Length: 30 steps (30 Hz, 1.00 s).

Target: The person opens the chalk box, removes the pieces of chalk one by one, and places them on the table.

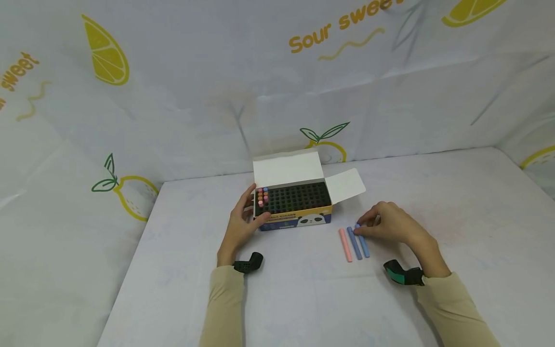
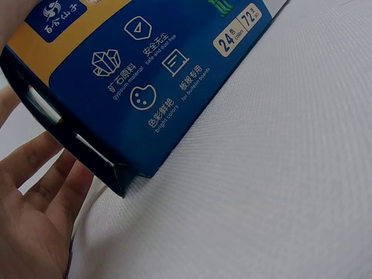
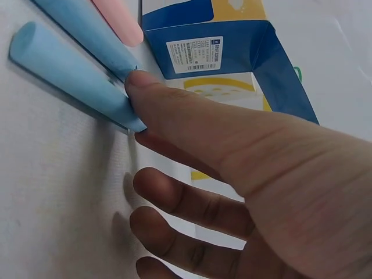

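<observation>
My left hand (image 1: 243, 229) grips the left end of an open chalk box (image 1: 277, 224), thumb at its front corner and fingers at the far side. In the left wrist view, the box's blue side (image 2: 192, 81) has printed labels. My right hand (image 1: 392, 224) pinches the far end of a light blue chalk stick (image 1: 365, 248) between thumb and index finger; its other fingers are loosely bent. This stick lies along the table. Left of it, side by side, lie a darker blue chalk stick (image 1: 354, 245) and a pink chalk stick (image 1: 345, 246).
Inside the box, a black foam insert (image 1: 299, 197) has rows of holes, with several chalk sticks (image 1: 260, 196) standing at its left end. The white lid (image 1: 288, 169) stands raised at the back, and a side flap (image 1: 345, 185) sticks out right. A printed cloth (image 1: 195, 96) hangs behind.
</observation>
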Tool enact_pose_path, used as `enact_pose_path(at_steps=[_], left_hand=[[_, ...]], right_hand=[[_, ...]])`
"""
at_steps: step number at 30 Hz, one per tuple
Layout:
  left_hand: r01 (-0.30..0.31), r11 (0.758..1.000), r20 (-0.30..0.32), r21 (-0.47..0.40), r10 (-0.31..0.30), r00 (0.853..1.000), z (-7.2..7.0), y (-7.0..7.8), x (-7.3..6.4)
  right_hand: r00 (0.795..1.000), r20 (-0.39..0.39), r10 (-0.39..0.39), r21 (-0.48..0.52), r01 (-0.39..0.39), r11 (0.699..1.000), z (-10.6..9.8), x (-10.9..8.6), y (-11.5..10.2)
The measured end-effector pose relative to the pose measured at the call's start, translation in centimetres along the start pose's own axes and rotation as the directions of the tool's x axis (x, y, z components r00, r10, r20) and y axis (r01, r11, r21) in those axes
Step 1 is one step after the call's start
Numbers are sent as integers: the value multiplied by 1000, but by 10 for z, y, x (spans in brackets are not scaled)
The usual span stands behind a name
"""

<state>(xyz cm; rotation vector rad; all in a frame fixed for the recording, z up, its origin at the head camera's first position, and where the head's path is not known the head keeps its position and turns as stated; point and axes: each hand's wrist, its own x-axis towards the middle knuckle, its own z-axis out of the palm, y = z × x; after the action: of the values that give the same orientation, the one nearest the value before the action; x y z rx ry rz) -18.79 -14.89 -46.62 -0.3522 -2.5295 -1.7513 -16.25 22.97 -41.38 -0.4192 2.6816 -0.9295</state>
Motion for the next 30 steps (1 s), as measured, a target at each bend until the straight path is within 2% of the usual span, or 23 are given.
enact_pose_path(at_steps=[12,18,27,30], left_hand=[[2,1000,-3,6,-2,1000,0,-1,0],[1,1000,-2,11,-1,1000,0,0,0],[9,1000,-4,3,-9,1000,0,-3,1],[9,1000,-4,-2,-9,1000,0,-4,1]], right_hand=[[998,-26,-61,-17,61,998,-1,-1,-12],[989,-72,-128,-26,126,992,-2,-3,-24],[951,-139,-275,27,281,959,0,-5,-43],[927,-173,-332,56,346,937,4,-3,-48]])
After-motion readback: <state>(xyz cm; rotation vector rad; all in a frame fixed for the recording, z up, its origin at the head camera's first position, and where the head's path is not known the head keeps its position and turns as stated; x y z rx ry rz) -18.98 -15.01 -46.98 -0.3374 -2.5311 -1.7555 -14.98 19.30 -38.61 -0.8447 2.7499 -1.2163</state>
